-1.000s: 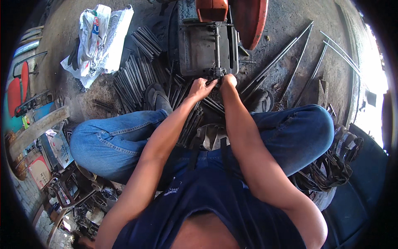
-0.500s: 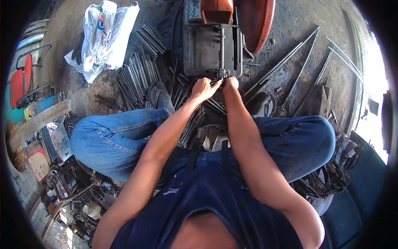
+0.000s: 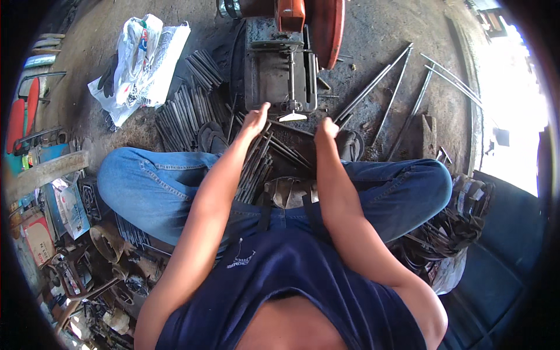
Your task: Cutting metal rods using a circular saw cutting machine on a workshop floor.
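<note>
I sit on the ground in blue jeans, facing a grey metal chop saw (image 3: pixel 280 67) with an orange blade guard (image 3: pixel 326 26). My left hand (image 3: pixel 255 121) hovers just in front of the saw's base, fingers apart, above a heap of short dark metal rods (image 3: pixel 256 163). My right hand (image 3: pixel 326 128) is further right, fingers curled, and seems closed on a thin rod, though its grip is hard to see. A pale flat clamp handle (image 3: pixel 293 115) sticks out of the saw between my hands.
Cut rods lie stacked at left (image 3: pixel 186 111). Long thin bars (image 3: pixel 379 87) lie on the concrete at right. A white plastic bag (image 3: pixel 140 58) with a dark glove sits at upper left. Tools and clutter (image 3: pixel 64 221) fill the left side; metal scrap (image 3: pixel 461 221) lies at right.
My hands were together at the saw's front edge; now they have drawn apart, left hand to the left, right hand to the right. The view has shifted closer to the saw.
</note>
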Motion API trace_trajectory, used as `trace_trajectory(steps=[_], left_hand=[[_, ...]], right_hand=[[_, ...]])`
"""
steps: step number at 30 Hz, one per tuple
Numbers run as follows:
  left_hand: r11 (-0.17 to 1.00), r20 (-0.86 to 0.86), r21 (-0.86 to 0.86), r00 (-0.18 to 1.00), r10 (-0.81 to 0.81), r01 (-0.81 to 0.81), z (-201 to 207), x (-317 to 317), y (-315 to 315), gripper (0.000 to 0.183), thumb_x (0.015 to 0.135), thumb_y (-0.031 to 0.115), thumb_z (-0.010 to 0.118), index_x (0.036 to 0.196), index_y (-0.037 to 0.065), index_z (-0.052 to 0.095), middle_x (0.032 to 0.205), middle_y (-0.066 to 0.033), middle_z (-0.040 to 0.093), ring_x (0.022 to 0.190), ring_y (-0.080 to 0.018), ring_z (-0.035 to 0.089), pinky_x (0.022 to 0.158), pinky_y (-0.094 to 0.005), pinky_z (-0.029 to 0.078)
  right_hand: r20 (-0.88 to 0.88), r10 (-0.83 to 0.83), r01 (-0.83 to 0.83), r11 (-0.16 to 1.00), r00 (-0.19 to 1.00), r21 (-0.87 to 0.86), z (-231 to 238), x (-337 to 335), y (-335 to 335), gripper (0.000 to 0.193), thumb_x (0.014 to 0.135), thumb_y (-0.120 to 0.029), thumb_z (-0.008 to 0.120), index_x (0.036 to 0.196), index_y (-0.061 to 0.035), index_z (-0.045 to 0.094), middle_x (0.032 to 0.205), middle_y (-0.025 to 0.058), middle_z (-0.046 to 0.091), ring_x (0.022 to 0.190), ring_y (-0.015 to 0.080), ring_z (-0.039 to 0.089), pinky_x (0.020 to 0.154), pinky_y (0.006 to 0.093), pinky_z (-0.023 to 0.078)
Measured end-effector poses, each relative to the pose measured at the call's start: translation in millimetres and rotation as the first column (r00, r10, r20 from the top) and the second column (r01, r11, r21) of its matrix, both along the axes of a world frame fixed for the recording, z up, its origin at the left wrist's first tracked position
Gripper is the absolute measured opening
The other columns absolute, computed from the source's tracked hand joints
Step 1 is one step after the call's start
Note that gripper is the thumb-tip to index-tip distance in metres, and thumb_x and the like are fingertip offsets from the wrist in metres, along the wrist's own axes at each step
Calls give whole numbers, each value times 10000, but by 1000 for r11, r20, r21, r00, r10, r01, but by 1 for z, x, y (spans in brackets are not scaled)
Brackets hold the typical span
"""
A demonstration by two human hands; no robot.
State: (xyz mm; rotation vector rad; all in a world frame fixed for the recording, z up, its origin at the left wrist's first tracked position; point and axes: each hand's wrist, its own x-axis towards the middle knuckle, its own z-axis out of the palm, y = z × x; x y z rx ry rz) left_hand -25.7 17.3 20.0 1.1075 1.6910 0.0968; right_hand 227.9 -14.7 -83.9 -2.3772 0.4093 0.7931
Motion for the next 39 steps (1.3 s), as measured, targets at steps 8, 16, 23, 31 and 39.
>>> trace_trajectory(steps=[8,16,23,31,39], left_hand=[[972,-264,213,964,-37,96,10,-17,0,726,912,610,414,1061,-50,680,1103,-325,631,1098,-452,599,942,-494,475],[956,-270,267,962,-46,121,33,-9,2,597,893,531,533,990,-33,701,946,-260,697,992,-368,673,875,-447,519],[940,-340,244,929,-146,237,30,-26,14,524,878,491,585,997,-4,711,864,-190,722,911,-324,700,844,-415,529],[979,-277,129,953,-120,161,40,-32,22,485,888,456,605,1069,17,707,1063,-208,700,1048,-332,662,935,-415,506],[974,-271,133,952,-144,185,52,-29,14,486,880,433,597,1141,32,687,1223,-221,635,1167,-356,598,997,-440,479]], right_hand=[[665,16,-666,20,746,746,385,6,60,176,881,-196,626,769,-65,590,598,1,515,512,86,450,467,267,359],[555,832,-975,104,-23,-198,499,-87,243,431,838,-398,611,1089,-58,695,1015,156,711,908,343,678,707,438,526],[587,804,-995,84,96,47,392,-73,285,213,804,-175,639,979,-64,690,848,101,682,779,252,647,632,375,502],[543,837,-996,86,59,-25,385,-76,263,240,797,-185,644,988,-46,685,873,110,686,802,253,655,658,373,511],[536,843,-995,77,35,-57,389,-79,247,269,789,-196,649,998,-28,679,898,119,689,824,254,663,685,372,520]])
